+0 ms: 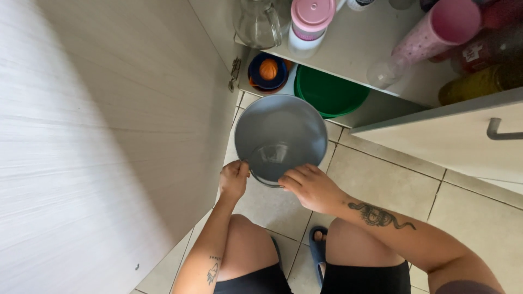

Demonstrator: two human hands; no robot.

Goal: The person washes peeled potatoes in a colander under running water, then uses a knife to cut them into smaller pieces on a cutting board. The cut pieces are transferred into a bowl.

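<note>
We see a smooth, matt grey metal bowl (280, 139) above glossy beige ceramic floor tiles (381, 182). Beside it we note a pale, fine-grained laminate cabinet door (109, 136), a clear glass jug (260, 23) and a shiny green plastic lid (332, 92).

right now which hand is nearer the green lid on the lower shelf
Right. The right hand grips the grey bowl's near rim below the green lid; the left hand holds the rim farther left.

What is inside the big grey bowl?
The grey bowl looks empty: only its smooth, shiny inside shows. The left hand and right hand hold its near rim, covering a small part there.
</note>
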